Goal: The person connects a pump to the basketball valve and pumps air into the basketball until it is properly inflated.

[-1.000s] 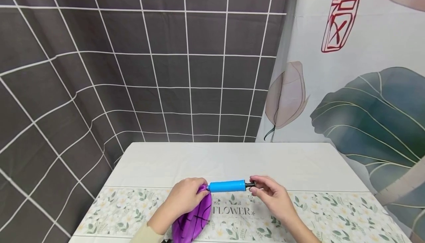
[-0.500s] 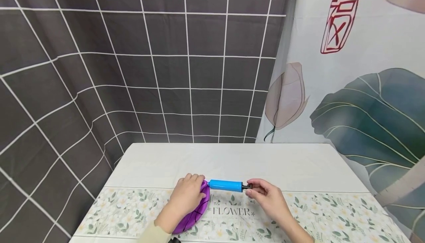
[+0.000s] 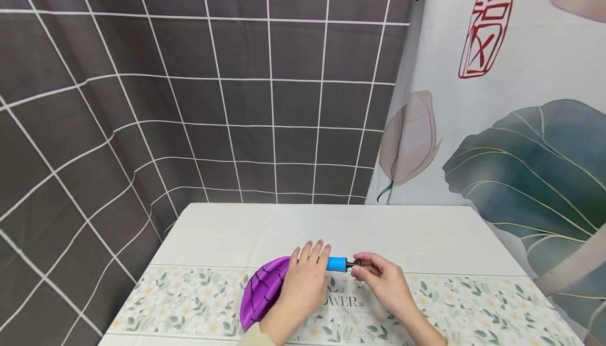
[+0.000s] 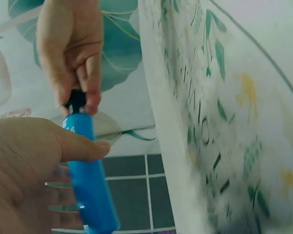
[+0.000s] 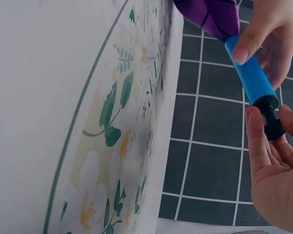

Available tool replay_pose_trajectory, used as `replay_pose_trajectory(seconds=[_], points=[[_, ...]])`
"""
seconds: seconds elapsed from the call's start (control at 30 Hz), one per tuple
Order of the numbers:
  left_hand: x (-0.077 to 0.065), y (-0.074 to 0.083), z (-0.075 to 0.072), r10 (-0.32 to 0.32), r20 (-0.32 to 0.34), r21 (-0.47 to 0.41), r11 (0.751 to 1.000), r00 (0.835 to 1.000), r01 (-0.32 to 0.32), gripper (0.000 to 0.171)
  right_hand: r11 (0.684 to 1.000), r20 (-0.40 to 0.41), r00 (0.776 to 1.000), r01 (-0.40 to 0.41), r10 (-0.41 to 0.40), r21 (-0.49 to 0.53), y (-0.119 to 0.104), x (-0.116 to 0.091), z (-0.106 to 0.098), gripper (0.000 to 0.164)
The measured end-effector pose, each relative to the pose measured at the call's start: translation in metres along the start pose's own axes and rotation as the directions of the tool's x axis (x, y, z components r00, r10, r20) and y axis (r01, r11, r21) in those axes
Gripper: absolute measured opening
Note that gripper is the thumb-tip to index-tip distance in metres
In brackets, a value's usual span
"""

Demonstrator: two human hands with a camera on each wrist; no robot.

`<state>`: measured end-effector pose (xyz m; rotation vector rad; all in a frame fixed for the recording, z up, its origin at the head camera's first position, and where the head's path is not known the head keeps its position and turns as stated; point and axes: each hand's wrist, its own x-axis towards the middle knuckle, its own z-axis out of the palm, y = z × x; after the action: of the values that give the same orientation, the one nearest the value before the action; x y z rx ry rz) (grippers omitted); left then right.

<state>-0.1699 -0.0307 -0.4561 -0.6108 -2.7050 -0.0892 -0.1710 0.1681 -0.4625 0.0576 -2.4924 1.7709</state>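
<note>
A small blue hand pump [image 3: 337,264] lies level above the table. My left hand [image 3: 305,280] is laid over its barrel and grips it; in the left wrist view the thumb [image 4: 90,148] crosses the blue barrel, fingers behind. The pump's black handle [image 5: 274,129] is pinched between the thumb and fingers of my right hand [image 3: 382,282]. A slack purple ball [image 3: 262,293] with black lines hangs at the pump's left end, partly behind my left hand and wrist. In the right wrist view the purple ball [image 5: 224,17] meets the barrel's tip.
The table [image 3: 322,230] bears a white cloth with a floral band and printed lettering. Behind it hangs a dark grey curtain [image 3: 246,104] with white grid lines. To the right is a white cloth backdrop [image 3: 440,46] with leaf prints.
My left hand has let go of the ball's neck and moved right onto the pump's barrel. The ball now shows more of its side. My right hand stays at the handle, barely shifted.
</note>
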Motion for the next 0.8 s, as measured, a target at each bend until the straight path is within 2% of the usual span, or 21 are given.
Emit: replay_pose_trajectory(seconds=[0.2,0.37,0.5,0.63,0.8], points=[[0.005,0.014,0.008,0.004,-0.025,0.089,0.996,1.000,-0.002,0.063,1.000,-0.006,1.000,0.016,-0.016,-0.002,0.001,-0.001,0.001,0.029],[0.007,0.019,0.017,0.005,-0.080,0.149,0.989,0.997,0.007,0.060,1.000,-0.026,1.000,0.007,-0.007,-0.012,0.000,-0.002,0.001,0.029],[0.009,0.016,0.018,0.029,-0.128,0.120,0.993,0.991,-0.014,0.048,1.000,-0.033,0.999,0.013,-0.014,-0.012,-0.003,-0.003,0.001,0.027],[0.011,0.011,0.014,0.041,-0.106,0.075,0.997,0.994,-0.033,0.048,1.000,-0.021,0.999,0.026,-0.026,-0.011,-0.004,-0.002,0.003,0.025],[0.012,0.006,0.010,0.051,-0.088,0.088,0.995,0.995,-0.043,0.043,1.000,0.004,1.000,0.013,-0.013,-0.005,-0.004,-0.003,0.007,0.026]])
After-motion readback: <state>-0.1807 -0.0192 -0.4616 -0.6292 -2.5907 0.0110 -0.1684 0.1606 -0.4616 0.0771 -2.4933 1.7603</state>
